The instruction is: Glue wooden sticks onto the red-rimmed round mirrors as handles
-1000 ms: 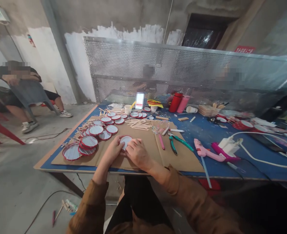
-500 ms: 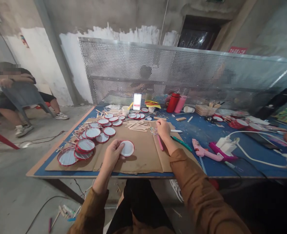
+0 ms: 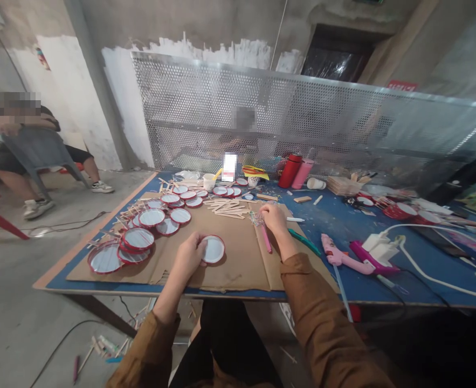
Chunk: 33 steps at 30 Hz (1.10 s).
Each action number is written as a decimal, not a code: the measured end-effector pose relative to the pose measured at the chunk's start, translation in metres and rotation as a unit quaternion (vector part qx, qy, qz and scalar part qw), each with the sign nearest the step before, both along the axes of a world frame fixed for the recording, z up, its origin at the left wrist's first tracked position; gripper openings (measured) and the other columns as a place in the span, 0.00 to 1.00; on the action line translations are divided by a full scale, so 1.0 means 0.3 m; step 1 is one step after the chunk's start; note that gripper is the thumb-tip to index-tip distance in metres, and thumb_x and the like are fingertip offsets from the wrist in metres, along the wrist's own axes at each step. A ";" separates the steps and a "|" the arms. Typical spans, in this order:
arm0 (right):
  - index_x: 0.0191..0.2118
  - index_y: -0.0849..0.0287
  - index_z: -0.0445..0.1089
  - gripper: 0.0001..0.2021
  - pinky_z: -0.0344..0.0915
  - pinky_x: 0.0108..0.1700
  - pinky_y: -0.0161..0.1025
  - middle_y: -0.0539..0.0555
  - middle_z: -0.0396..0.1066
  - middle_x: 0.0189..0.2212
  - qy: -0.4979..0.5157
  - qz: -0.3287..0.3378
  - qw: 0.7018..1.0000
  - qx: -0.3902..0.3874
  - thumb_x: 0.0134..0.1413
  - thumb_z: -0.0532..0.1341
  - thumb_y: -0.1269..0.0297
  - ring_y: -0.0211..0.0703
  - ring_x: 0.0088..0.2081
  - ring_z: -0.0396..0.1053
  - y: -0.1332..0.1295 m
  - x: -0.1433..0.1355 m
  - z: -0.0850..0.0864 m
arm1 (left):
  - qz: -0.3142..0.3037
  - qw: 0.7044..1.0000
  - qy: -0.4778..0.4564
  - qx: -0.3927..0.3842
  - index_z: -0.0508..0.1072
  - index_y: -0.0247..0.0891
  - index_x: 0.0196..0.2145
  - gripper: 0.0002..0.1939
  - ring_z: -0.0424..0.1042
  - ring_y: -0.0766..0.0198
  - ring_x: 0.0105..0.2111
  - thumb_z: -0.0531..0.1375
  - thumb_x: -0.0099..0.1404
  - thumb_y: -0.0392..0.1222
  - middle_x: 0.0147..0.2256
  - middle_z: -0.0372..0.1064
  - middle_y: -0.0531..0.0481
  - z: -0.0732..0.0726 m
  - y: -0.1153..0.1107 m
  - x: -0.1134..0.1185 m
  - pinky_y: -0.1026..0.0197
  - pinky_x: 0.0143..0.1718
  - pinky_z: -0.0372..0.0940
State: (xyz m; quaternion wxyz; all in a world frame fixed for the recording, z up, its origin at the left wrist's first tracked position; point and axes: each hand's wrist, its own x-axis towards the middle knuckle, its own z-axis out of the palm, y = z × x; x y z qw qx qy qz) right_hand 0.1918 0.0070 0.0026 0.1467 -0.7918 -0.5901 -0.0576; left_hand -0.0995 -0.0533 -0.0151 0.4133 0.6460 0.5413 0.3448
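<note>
A second ago both hands were working on the round white disc with a red rim [image 3: 213, 249]; now only the left hand [image 3: 189, 256] has it, pinched at its left edge between thumb and fingers, above the flat brown cardboard sheet [image 3: 238, 276] near the table's front edge. The right hand [image 3: 274, 218] is off to the right, its fingers drawn together at the small loose heap of thin, pale, multicoloured pieces [image 3: 256, 219], where it also was half a second ago; whether it holds one I cannot tell. The work thus seems to stand at a pick-up from the heap, with the disc kept in one hand. Counting: one disc is in hand, and roughly seventeen more lie in the overlapping group of red-rimmed discs [image 3: 152, 217] to the left and beyond, some too covered to count exactly. The flat pale wooden sticks [image 3: 227, 208] are too jumbled to number. There is one slim pink rod [image 3: 266, 238], one pair of green-handled pliers [image 3: 304, 241] partly behind the right arm, one pink glue gun [image 3: 343, 256], and two bottles, one red bottle [image 3: 290, 171] and one pink bottle [image 3: 303, 173].
</note>
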 end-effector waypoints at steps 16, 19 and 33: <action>0.29 0.57 0.76 0.05 0.59 0.39 0.36 0.56 0.77 0.33 0.098 0.011 0.995 -0.021 0.49 0.61 0.68 0.47 0.39 0.72 -0.007 -0.058 -0.004 | 0.013 0.994 -0.105 0.038 0.71 0.36 0.38 0.15 0.67 0.69 0.15 0.55 0.61 0.50 0.32 0.73 0.50 -0.021 -0.026 -0.009 0.66 0.15 0.59; 0.29 0.59 0.75 0.08 0.60 0.39 0.37 0.58 0.77 0.33 0.127 0.003 0.992 0.013 0.50 0.58 0.70 0.48 0.39 0.72 -0.002 -0.042 -0.003 | 0.013 0.993 -0.111 0.040 0.72 0.36 0.39 0.15 0.67 0.68 0.15 0.56 0.60 0.50 0.31 0.73 0.50 -0.015 -0.029 -0.008 0.66 0.15 0.59; 0.30 0.59 0.70 0.08 0.64 0.34 0.35 0.50 0.72 0.25 0.513 0.329 0.793 0.021 0.44 0.63 0.60 0.37 0.28 0.68 -0.122 -0.278 0.030 | -0.068 0.971 -0.225 -0.042 0.63 0.36 0.52 0.27 0.66 0.71 0.13 0.61 0.58 0.49 0.28 0.68 0.55 0.010 -0.037 -0.006 0.70 0.10 0.56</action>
